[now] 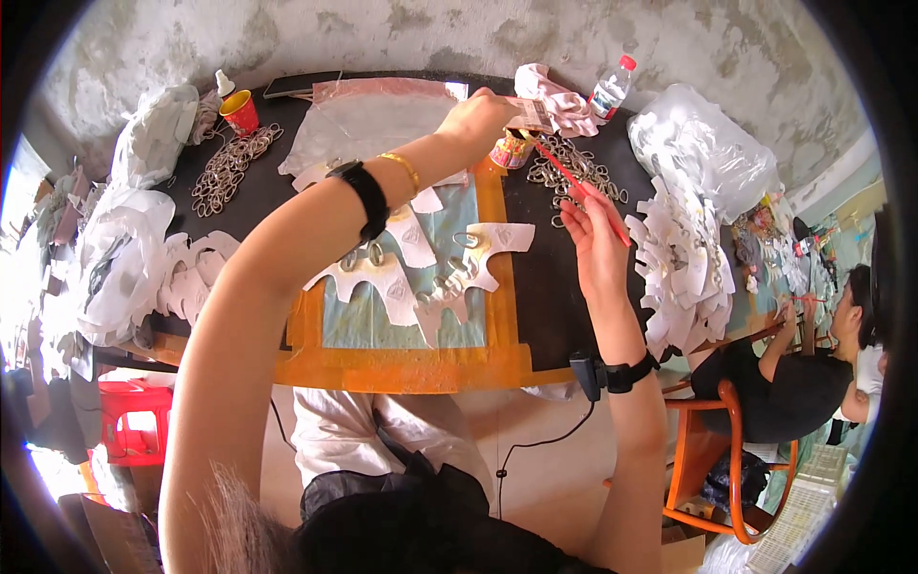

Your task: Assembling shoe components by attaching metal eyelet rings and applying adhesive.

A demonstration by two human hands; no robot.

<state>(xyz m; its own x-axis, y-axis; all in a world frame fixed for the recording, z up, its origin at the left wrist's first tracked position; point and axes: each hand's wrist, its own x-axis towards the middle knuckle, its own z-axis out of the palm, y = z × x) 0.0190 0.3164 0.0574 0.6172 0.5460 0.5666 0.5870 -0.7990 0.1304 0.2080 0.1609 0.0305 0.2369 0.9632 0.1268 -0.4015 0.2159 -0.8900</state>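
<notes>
My right hand [601, 239] grips a thin red-handled stick, likely a brush [564, 165], slanting up and left to the mouth of a small patterned cup [511, 151]. My left hand [478, 122] reaches across to the cup, its fingers closed at the edge of a flat brownish piece [532, 115] above the cup's rim. The cup's inside is hidden. Nearer me, white, irregularly cut pieces [384, 287] with metal rings on them lie on a pale blue sheet [459, 330] bordered by brown tape [402, 371].
Metal rings lie heaped at right [585, 174] and left [229, 170]. A red-yellow cup [239, 113], crumpled cloth [555, 100] and capped bottle [612, 88] stand along the back. White pieces [681, 268] and a plastic bag [703, 143] fill the right side. A person [794, 364] sits beyond.
</notes>
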